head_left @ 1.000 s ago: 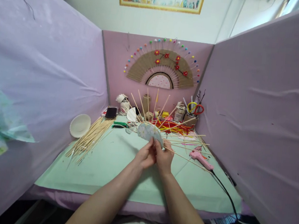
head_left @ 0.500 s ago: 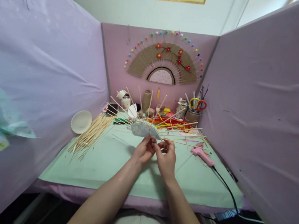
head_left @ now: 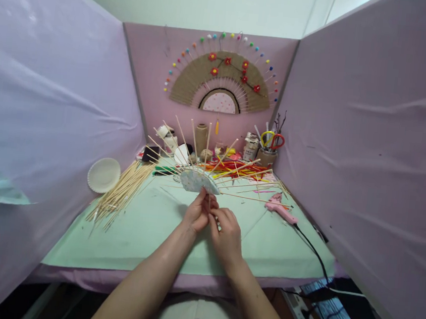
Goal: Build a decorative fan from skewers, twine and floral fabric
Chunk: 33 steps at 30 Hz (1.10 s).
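Observation:
My left hand [head_left: 198, 213] is closed on the lower edge of a half-round piece [head_left: 197, 180] covered in pale blue flowered fabric, held above the table. Thin wooden sticks [head_left: 193, 137] fan out from its curved edge to the left, up and right, making a fan frame. Just below it, my right hand [head_left: 225, 228] is pinched with its fingertips close to the left fingers. A narrow strip seems to run between the hands, too small to make out. To the right, one long stick reaches out toward a pink glue gun [head_left: 282, 209] lying on the table.
Loose wooden sticks [head_left: 124, 185] and a white dish [head_left: 104, 175] are at left. Red and yellow pipe cleaners [head_left: 235, 169], jars and a pot with scissors [head_left: 272, 139] line the back. A finished fan [head_left: 221, 79] hangs on the rear panel. The glue gun's cord [head_left: 313, 251] trails off the right edge.
My right hand has shifted down, away from the fabric piece's right corner, and its fingers have drawn together. The whole view has turned slightly right. My left hand keeps its grip.

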{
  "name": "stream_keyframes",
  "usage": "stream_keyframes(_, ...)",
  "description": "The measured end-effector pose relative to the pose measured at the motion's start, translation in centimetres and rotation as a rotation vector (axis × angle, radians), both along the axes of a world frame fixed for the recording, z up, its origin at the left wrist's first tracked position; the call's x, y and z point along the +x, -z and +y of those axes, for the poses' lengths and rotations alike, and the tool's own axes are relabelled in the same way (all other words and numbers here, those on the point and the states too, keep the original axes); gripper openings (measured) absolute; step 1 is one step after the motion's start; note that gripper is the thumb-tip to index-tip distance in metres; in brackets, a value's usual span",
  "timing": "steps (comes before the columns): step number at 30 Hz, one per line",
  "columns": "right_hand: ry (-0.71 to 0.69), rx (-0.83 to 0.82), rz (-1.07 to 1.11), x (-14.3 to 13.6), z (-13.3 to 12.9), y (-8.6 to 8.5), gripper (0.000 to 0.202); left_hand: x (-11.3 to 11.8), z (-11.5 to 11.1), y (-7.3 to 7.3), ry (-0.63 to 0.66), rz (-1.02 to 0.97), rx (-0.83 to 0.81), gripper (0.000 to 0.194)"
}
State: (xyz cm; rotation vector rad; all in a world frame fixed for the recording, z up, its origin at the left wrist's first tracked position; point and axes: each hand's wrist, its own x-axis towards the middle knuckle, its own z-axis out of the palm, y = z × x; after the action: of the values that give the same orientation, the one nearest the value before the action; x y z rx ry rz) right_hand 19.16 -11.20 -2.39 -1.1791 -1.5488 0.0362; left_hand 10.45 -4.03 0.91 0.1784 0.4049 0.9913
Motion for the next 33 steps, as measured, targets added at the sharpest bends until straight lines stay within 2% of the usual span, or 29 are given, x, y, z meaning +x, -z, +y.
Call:
stream_keyframes(6, 0.005, -0.097, 0.007, 0.5, -0.6, 0.4, 0.015, 0.1, 0.0, 0.1, -0.045, 0.060, 0.036, 0.025)
stream_keyframes(11, -0.014, -0.154, 0.014, 1.8, -1.8, -0.4, 0.016, 0.1, -0.2, -0.3, -0.016, 0.054, -0.005, 0.028)
stream_keyframes(13, 0.015, -0.167, 0.050, 3.6, -2.3, -1.0, 0.017, 0.1, -0.2, -0.6, -0.064, 0.017, -0.003, 0.024)
stream_keyframes(15, 0.096, -0.165, 0.080, 6.5, -2.6, -1.5, 0.021, 0.1, -0.2, -0.7, -0.111, 0.003, 0.004, 0.019)
stream_keyframes(18, 0.329, -0.200, 0.042, 12.2, -1.9, -1.8, 0.027, 0.2, 0.1, -0.5, -0.208, 0.041, 0.018, 0.017)
stream_keyframes(20, 0.496, -0.343, -0.048, 15.7, -0.9, -1.8, 0.029, 0.3, 0.3, -0.3, -0.305, 0.101, 0.036, 0.016)
stream_keyframes(22, 0.628, -0.568, -0.196, 18.3, 0.1, -1.6, 0.035, 0.3, 0.5, 0.0, -0.398, 0.170, 0.058, 0.014)
stream_keyframes(25, 0.700, -0.837, -0.344, 19.9, 1.4, -1.2, 0.048, 0.2, 0.7, 0.3, -0.488, 0.255, 0.066, 0.013)
stream_keyframes(27, 0.717, -0.916, -0.381, 20.0, 2.0, -1.0, 0.051, 0.2, 0.7, 0.4, -0.509, 0.288, 0.060, 0.015)
stream_keyframes(30, 0.712, -0.910, -0.373, 20.1, 2.2, -0.5, 0.046, 0.2, 0.8, 0.6, -0.505, 0.296, 0.066, 0.019)
stream_keyframes(33, 0.643, -0.744, -0.296, 20.4, 1.5, 0.0, 0.039, 0.3, 0.9, 0.8, -0.500, 0.297, 0.072, 0.022)
